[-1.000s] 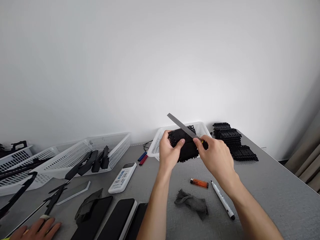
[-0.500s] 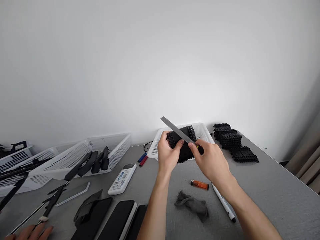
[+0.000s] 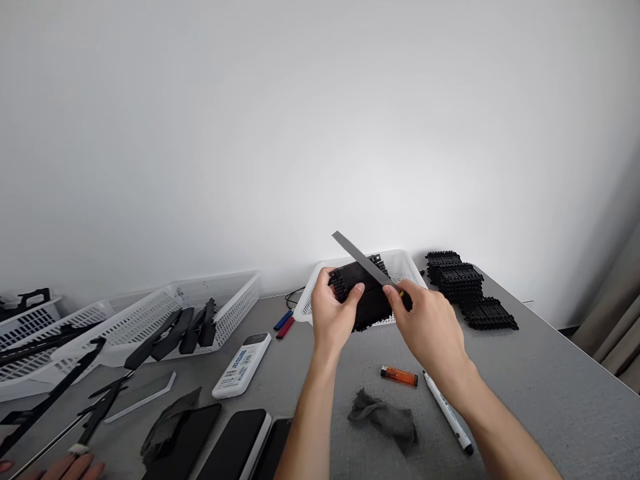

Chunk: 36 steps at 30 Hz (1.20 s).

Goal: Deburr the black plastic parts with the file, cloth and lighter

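Note:
My left hand (image 3: 334,310) grips a black plastic panel with toothed edges (image 3: 367,303), its thumb lying across the face. The panel is held tilted above the front rim of a white basket (image 3: 409,267). In my right hand (image 3: 425,317) is a flat metal file (image 3: 357,253), held by its handle, of which a bit of yellow and black shows. The grey blade slants up to the left across the panel's upper right edge; whether it touches there I cannot tell. Below my hands lie an orange lighter (image 3: 399,376), a white marker (image 3: 447,413) and a crumpled grey cloth (image 3: 384,417).
Similar black panels (image 3: 457,280) are stacked at the right. On the left stand white baskets (image 3: 235,313) with black parts, a white power bank (image 3: 243,367), phones (image 3: 235,443) and a dark cloth (image 3: 170,423). Another person's hand (image 3: 73,467) rests near calipers (image 3: 103,407).
The file has slid slightly right and down along with my right hand. My left hand and the panel have shifted a little left. A long black part has come further in at the far left.

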Tool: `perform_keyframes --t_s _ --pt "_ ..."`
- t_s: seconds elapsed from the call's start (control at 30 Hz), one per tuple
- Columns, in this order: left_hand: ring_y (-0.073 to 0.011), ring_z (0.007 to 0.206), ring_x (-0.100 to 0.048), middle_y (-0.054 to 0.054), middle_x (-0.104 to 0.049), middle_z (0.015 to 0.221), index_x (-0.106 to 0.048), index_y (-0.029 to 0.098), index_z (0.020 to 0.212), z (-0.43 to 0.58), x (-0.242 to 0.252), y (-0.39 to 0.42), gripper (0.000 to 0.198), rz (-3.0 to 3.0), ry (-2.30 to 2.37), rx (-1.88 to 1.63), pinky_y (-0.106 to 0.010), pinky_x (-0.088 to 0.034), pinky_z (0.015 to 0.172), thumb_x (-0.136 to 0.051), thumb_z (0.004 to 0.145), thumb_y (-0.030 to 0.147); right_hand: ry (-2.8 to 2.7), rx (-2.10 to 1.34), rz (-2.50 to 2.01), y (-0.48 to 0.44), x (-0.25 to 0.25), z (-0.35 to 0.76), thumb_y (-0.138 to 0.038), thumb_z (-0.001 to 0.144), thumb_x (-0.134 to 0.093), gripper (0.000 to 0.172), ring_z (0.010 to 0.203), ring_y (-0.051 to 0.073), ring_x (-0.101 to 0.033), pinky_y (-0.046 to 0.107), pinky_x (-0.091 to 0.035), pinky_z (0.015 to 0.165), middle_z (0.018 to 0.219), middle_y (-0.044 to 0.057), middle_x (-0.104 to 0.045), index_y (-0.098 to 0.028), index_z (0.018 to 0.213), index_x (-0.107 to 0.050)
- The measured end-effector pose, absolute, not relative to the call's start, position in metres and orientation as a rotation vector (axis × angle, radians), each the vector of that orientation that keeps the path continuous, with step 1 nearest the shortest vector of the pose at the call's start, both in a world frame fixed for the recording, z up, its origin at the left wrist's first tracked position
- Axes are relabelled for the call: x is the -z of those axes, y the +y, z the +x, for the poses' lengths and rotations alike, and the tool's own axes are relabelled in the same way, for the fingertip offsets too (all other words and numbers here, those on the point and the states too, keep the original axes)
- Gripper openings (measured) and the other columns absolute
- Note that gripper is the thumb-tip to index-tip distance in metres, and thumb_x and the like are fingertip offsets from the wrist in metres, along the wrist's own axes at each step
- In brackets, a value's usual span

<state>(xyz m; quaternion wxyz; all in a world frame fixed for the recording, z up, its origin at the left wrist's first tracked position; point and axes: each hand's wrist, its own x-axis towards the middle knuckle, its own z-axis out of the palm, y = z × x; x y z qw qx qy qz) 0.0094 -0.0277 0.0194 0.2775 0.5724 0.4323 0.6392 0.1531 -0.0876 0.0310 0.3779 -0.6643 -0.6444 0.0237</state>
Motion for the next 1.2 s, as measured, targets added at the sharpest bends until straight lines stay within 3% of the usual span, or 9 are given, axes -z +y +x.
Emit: perform_keyframes --t_s 0.17,0.47,0.77,0.9,1.0,1.2 --pt "-0.0197 0.078 -0.067 0.000 -0.068 0.082 -0.055 0.022 0.094 0.007 -0.020 -0.028 0.032 1.535 1.221 -1.729 -0.029 -0.051 0.073 -0.074 0.070 0.027 -1.556 0.093 -1.755 -0.084 -0.032 0.165 -0.048 0.100 -0.046 0.035 0.057 0.016 -0.053 0.026 -0.022 0.053 0.073 0.002 -0.067 -0.024 0.086 -0.066" --pt "-0.0202 0.080 -0.068 0.000 -0.069 0.082 -0.054 0.022 0.094 0.006 -0.021 -0.029 0.032 1.523 1.176 -1.718 -0.029 -0.052 0.074 -0.075 0.070 0.027 -1.604 -0.020 -1.660 -0.085 -0.034 0.165 -0.051 0.098 -0.047 0.037 0.054 0.017 -0.054 0.027 -0.024 0.051 0.064 0.003 -0.065 -0.024 0.087 -0.070" --pt "-0.0201 0.079 -0.068 0.001 -0.068 0.080 -0.052 0.023 0.094 0.004 -0.020 -0.027 0.034 1.465 1.161 -1.715 -0.029 -0.052 0.071 -0.076 0.070 0.029 -1.575 -0.095 -1.602 -0.081 -0.033 0.178 -0.054 0.098 -0.044 0.041 0.043 0.014 -0.042 0.027 -0.023 0.049 0.053 -0.001 -0.056 -0.022 0.093 -0.070" --pt "-0.0191 0.071 -0.066 0.001 -0.067 0.077 -0.052 0.022 0.093 0.004 -0.021 -0.028 0.038 1.432 1.146 -1.695 -0.028 -0.052 0.064 -0.078 0.068 0.032 -1.598 -0.113 -1.585 -0.080 -0.032 0.173 -0.052 0.097 -0.046 0.038 0.047 0.015 -0.045 0.028 -0.022 0.049 0.056 0.000 -0.057 -0.023 0.088 -0.069" --pt "-0.0175 0.069 -0.064 0.002 -0.065 0.077 -0.051 0.023 0.092 0.004 -0.022 -0.027 0.041 1.354 1.140 -1.712 -0.027 -0.052 0.063 -0.079 0.064 0.033 -1.505 -0.154 -1.583 -0.073 -0.029 0.178 -0.052 0.098 -0.043 0.041 0.046 0.014 -0.040 0.027 -0.022 0.049 0.053 -0.001 -0.051 -0.022 0.082 -0.066" --pt "-0.0153 0.066 -0.064 0.005 -0.064 0.076 -0.044 0.027 0.103 0.007 -0.025 -0.027 0.056 1.163 1.058 -1.764 -0.025 -0.051 0.060 -0.079 0.060 0.029 -1.576 -0.530 -1.330 -0.062 -0.026 0.192 -0.059 0.087 -0.056 0.042 0.053 0.011 -0.038 0.024 -0.027 0.049 0.063 -0.002 -0.049 -0.019 0.073 -0.060"
